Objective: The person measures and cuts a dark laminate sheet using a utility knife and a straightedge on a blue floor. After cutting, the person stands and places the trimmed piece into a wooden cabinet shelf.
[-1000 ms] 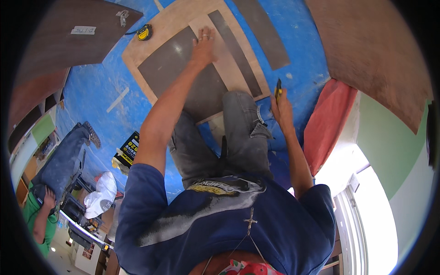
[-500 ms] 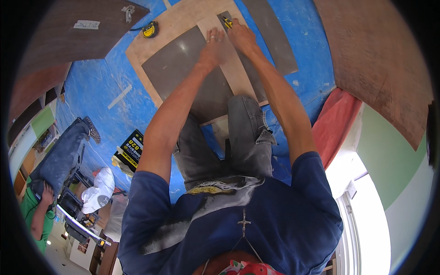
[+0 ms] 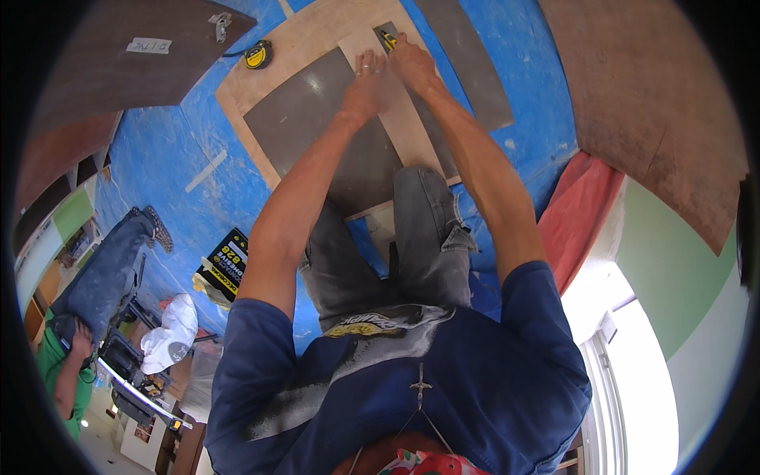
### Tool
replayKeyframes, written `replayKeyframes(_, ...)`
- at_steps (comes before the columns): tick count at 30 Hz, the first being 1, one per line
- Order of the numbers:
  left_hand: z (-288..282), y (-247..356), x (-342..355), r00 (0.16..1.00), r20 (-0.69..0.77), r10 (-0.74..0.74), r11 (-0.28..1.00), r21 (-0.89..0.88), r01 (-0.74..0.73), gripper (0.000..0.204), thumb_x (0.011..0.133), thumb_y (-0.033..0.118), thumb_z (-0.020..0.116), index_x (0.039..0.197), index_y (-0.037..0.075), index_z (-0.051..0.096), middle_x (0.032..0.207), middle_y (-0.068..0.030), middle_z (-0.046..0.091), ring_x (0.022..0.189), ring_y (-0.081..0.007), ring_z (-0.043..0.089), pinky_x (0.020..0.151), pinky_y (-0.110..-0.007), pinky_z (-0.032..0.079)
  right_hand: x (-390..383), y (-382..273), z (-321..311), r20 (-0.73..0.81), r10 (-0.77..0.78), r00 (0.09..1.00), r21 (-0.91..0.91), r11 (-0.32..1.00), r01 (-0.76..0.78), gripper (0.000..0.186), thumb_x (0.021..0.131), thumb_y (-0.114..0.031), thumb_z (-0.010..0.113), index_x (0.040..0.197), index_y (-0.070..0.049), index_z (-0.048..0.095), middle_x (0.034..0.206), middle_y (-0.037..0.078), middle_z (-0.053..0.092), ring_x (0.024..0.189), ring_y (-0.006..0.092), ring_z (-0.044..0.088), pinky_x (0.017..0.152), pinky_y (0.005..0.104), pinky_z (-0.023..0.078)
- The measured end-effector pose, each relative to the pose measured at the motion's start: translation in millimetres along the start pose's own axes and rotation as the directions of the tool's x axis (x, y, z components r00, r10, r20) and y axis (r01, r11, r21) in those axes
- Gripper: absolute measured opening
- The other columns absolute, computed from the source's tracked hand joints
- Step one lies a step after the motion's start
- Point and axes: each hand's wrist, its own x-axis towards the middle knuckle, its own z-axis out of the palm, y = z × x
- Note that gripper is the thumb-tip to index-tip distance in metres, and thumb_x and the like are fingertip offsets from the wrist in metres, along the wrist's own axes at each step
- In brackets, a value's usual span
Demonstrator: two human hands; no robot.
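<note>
My left hand (image 3: 365, 89) presses flat on a pale wooden strip (image 3: 409, 131), its fingers slightly spread. In my right hand (image 3: 413, 65) is a yellow and black utility knife (image 3: 388, 39), its front end over the far part of a dark grey sheet strip (image 3: 435, 131) along the wooden strip's right edge. Left of the wooden strip lies a wider dark grey sheet (image 3: 305, 127). All of these rest on a light brown board (image 3: 237, 95). The knife's blade is too small to make out.
A yellow tape measure (image 3: 258, 54) sits at the board's far left. Another dark sheet (image 3: 467, 63) lies to the right on blue floor covering (image 3: 158, 150). A black and yellow adhesive can (image 3: 227, 261) stands left of my legs. Brown panels (image 3: 649, 103) flank both sides. At far left is another person (image 3: 103, 273).
My right hand and the knife have shifted very slightly left, closer to the wooden strip. My left hand stays in place on the strip.
</note>
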Motion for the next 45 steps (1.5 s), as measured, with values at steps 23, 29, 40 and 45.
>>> replayKeyframes(23, 13.0, -6.3, 3.7, 0.997, -0.071, 0.035, 0.997, -0.062, -0.039, 0.103, 0.058, 0.019, 0.095, 0.145, -0.005, 0.047, 0.167, -0.0192, 0.007, 0.155, -0.0398, 0.006, 0.120, -0.046, 0.038, 13.4, -24.1, -5.2, 0.038, -0.046, 0.998, -0.163, 0.985, 0.052, 0.041, 0.087, -0.023, 0.066, 0.117, 0.005, 0.061, 0.108, 0.026, 0.072, 0.106, 0.0393, 0.070, 0.091, 0.0457, 0.055)
replayKeyframes(29, 17.0, -8.8, 5.9, 0.992, -0.115, 0.045, 0.998, -0.039, -0.049, 0.112, 0.063, 0.014, 0.090, 0.157, 0.005, 0.029, 0.166, -0.0178, 0.012, 0.155, -0.0401, 0.008, 0.117, -0.046, 0.041, 24.9, -33.7, -12.5, 0.123, 0.064, 0.990, -0.169, 0.985, -0.043, 0.037, 0.084, -0.023, 0.072, 0.113, 0.000, 0.068, 0.113, 0.020, 0.073, 0.109, 0.0353, 0.070, 0.093, 0.0422, 0.055)
replayKeyframes(40, 15.5, -12.2, 1.4, 0.994, -0.086, 0.071, 0.995, -0.061, -0.076, 0.119, 0.059, 0.018, 0.094, 0.156, 0.002, 0.029, 0.166, -0.0186, 0.011, 0.155, -0.0390, 0.006, 0.119, -0.047, 0.039, 16.6, -35.5, -15.8, 0.153, 0.070, 0.986, -0.236, 0.971, -0.032, 0.042, 0.089, -0.027, 0.068, 0.120, 0.000, 0.064, 0.118, 0.019, 0.072, 0.114, 0.0332, 0.069, 0.095, 0.0406, 0.056)
replayKeyframes(45, 8.8, -3.9, 0.9, 0.997, -0.070, 0.035, 0.999, -0.033, -0.037, 0.121, 0.059, 0.018, 0.094, 0.158, 0.004, 0.027, 0.166, -0.0191, 0.011, 0.155, -0.0387, 0.006, 0.119, -0.048, 0.039, 5.6, -25.5, -14.9, 0.179, 0.089, 0.980, -0.211, 0.976, -0.051, 0.044, 0.090, -0.030, 0.067, 0.124, -0.002, 0.062, 0.121, 0.020, 0.070, 0.115, 0.0345, 0.068, 0.095, 0.0417, 0.055)
